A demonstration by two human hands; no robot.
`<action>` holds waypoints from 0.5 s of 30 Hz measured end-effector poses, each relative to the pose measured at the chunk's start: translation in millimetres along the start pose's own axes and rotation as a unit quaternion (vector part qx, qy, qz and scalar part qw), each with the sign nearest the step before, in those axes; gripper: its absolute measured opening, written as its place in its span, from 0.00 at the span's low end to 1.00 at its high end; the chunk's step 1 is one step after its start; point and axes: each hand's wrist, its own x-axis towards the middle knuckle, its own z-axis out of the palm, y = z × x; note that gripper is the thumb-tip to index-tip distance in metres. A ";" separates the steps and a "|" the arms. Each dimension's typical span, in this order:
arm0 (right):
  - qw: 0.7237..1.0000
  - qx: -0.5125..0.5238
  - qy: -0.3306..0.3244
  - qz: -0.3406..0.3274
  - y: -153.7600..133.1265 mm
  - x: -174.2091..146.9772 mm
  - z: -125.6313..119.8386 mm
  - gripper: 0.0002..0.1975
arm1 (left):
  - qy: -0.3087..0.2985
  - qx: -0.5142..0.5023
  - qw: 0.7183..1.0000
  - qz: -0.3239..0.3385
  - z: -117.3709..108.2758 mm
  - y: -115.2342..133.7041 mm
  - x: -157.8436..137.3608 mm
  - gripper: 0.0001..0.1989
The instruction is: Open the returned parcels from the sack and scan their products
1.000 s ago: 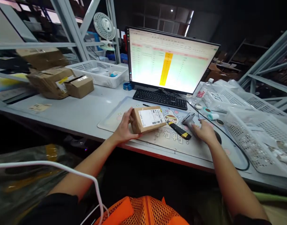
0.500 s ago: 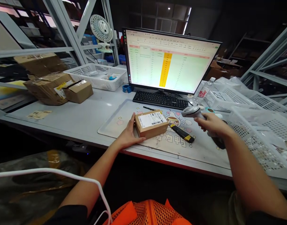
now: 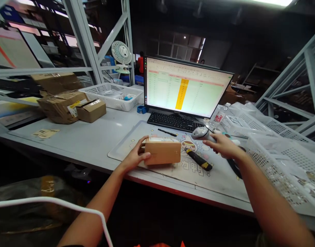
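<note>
A small brown cardboard box (image 3: 163, 153) is tilted up on the desk mat (image 3: 129, 141), its plain side towards me and its white label seen edge-on along the top. My left hand (image 3: 135, 156) grips the box by its left end, thumb on the front side. In my right hand (image 3: 222, 145) is a grey and white barcode scanner (image 3: 200, 133), held by its handle with its head pointing left, right of the box. Between them a black and yellow utility knife (image 3: 198, 160) lies on the mat. Behind the box is a black pen (image 3: 167, 132).
A monitor (image 3: 160, 89) showing a spreadsheet stands behind a black keyboard (image 3: 173, 120). White plastic baskets (image 3: 265, 161) and a bottle (image 3: 221, 114) line the right side. Opened cardboard boxes (image 3: 61, 106), a white basket (image 3: 113, 103) and a small fan (image 3: 121, 53) are at the left.
My left hand has tipped the box so its label turns away from me and its side faces me. The scanner has shifted slightly left in view. The camera view has tilted upward.
</note>
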 end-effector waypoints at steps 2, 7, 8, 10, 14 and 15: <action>0.996 -0.066 0.055 0.021 24.7 5.7 26.1 0.18 | -0.017 -0.010 1.000 -0.017 -18.6 10.9 5.0 0.52; 0.970 -0.172 0.104 0.138 68.8 12.0 95.8 0.23 | 0.004 0.084 0.995 -0.060 -56.8 18.0 22.5 0.40; 0.964 -0.189 0.110 0.151 73.1 11.8 104.2 0.25 | 0.031 0.101 0.992 -0.074 -59.5 14.3 24.7 0.41; 0.958 -0.209 0.109 0.165 78.4 12.2 108.5 0.29 | 0.075 0.101 0.990 -0.059 -59.1 3.8 25.3 0.44; 0.962 -0.180 0.154 0.137 75.0 26.8 70.1 0.32 | 0.047 -0.005 0.998 0.037 -42.3 -18.2 14.3 0.59; 0.961 -0.171 0.184 0.119 69.7 34.7 56.4 0.31 | 0.038 -0.010 0.999 0.037 -37.3 -22.2 11.2 0.64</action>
